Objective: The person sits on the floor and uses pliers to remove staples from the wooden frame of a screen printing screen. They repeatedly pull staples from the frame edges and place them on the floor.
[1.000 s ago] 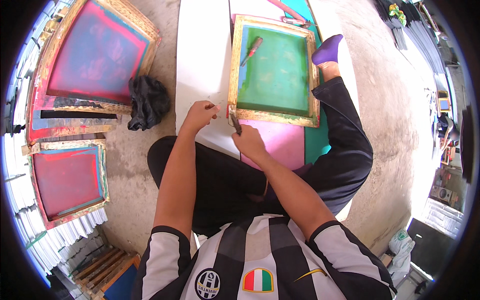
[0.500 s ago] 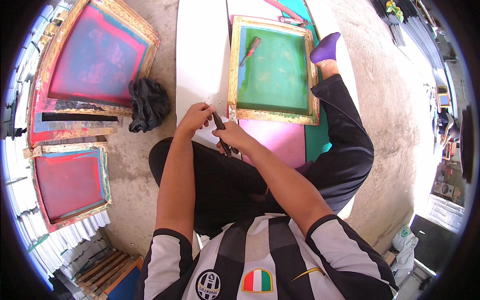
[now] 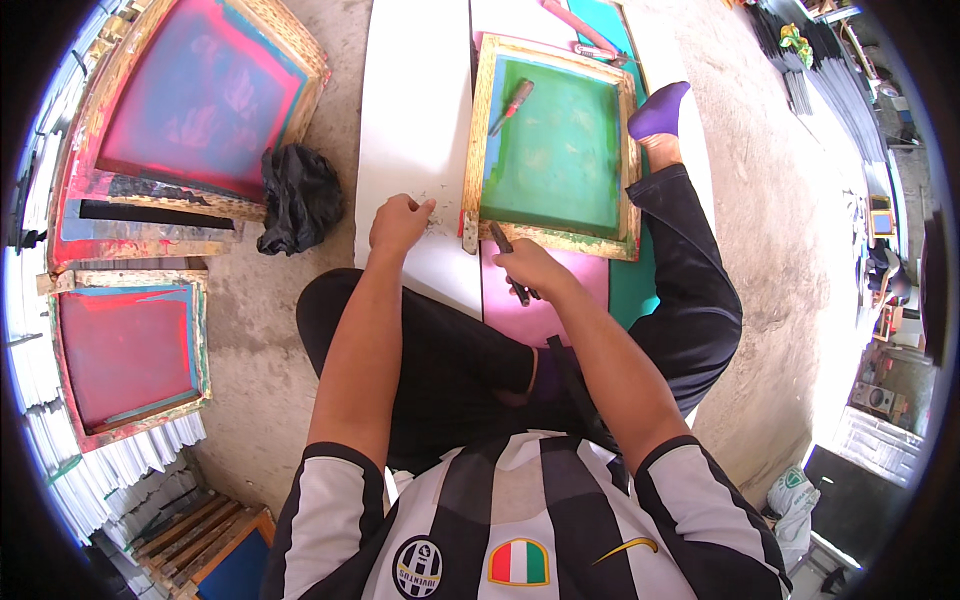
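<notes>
Right-hand grip (image 3: 532, 268): closed around the dark pliers (image 3: 499, 237); keep their tip clear of the green mesh (image 3: 555, 165). Left-hand grip (image 3: 398, 224): fingers curled, contents cannot be told

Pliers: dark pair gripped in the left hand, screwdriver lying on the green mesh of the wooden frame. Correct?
Wrong hand: the head view shows the dark pliers in the right hand. The screwdriver does lie on the green mesh of the wooden frame.
</notes>
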The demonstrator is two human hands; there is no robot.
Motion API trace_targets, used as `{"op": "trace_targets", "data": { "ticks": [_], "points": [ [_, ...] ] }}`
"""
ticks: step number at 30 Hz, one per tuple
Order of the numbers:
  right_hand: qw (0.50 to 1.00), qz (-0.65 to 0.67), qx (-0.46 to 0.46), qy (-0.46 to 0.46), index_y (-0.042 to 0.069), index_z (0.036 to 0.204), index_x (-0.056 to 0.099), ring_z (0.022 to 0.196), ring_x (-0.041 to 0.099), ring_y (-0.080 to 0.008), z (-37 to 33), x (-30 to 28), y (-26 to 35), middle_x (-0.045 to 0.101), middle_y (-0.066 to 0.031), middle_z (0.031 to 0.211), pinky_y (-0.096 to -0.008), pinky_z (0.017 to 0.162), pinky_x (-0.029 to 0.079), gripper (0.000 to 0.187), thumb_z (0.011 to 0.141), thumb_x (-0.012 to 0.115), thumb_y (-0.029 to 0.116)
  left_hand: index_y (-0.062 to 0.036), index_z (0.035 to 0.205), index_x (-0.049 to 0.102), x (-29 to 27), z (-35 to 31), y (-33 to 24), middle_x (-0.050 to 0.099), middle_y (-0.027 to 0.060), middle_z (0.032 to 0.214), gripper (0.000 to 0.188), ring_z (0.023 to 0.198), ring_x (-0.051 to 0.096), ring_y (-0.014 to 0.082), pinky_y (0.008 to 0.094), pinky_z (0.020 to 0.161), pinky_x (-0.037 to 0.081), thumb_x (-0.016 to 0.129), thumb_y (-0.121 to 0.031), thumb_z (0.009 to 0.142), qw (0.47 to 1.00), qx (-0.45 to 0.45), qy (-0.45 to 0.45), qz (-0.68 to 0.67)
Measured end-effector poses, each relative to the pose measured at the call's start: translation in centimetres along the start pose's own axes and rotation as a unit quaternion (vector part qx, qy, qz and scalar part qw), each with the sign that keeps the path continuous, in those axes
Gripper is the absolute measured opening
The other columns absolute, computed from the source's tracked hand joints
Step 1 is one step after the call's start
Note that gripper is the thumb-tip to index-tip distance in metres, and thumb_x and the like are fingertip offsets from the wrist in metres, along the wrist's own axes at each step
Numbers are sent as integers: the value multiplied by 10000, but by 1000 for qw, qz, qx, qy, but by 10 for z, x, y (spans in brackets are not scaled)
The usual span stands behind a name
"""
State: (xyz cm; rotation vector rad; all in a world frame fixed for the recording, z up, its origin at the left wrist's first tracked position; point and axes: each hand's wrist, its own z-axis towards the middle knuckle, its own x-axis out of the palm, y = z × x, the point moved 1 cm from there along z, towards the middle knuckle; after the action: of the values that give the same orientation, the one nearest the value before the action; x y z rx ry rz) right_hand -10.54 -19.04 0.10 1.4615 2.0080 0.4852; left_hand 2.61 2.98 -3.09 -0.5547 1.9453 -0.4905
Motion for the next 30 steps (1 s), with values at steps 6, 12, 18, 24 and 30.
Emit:
{"op": "trace_targets", "data": {
  "ticks": [6, 12, 18, 24, 30],
  "points": [
    [993, -116, 3, -1, -80, 845, 614, 523, 619, -242, 20, -7, -1, 604, -126, 655, -418, 466, 494, 285, 871, 637, 203, 30, 931, 742, 7, 2, 4, 747, 186, 837, 514, 829, 729, 327, 438, 782, 548, 714, -483, 911, 1000, 29, 7, -4],
    [991, -133, -7, -7, -125, 742, 599, 431, 630, -326, 26, -1, 3, 613, -214, 585, -458, 396, 512, 263, 839, 518, 105, 20, 928, 745, 6, 4, 2, 746, 195, 854, 509, 835, 727, 331, 438, 783, 548, 716, -488, 908, 1000, 25, 15, -13],
    [994, -104, 34, -8, -147, 784, 613, 433, 627, -334, 26, 7, 11, 617, -263, 615, -462, 370, 493, 273, 845, 469, 77, 19, 960, 749, 5, 3, -4, 745, 217, 884, 523, 856, 726, 349, 445, 795, 547, 716, -500, 905, 999, 28, 17, -23],
    [978, -172, 52, -105, -96, 1028, 691, 871, 740, -413, 17, 28, 13, 714, -315, 977, -509, 730, 596, 309, 906, 515, 127, 33, 987, 747, 5, 4, -9, 747, 224, 917, 553, 871, 729, 350, 450, 804, 549, 719, -512, 900, 998, 36, 34, -30],
    [963, -209, 89, -143, -23, 1162, 712, 1176, 676, -437, 2, 32, 29, 700, -294, 1211, -519, 995, 538, 342, 939, 578, 200, 28, 1000, 744, 8, 9, -10, 752, 215, 944, 577, 899, 730, 346, 453, 823, 552, 717, -537, 888, 997, 40, 53, -37]
  ]
}}
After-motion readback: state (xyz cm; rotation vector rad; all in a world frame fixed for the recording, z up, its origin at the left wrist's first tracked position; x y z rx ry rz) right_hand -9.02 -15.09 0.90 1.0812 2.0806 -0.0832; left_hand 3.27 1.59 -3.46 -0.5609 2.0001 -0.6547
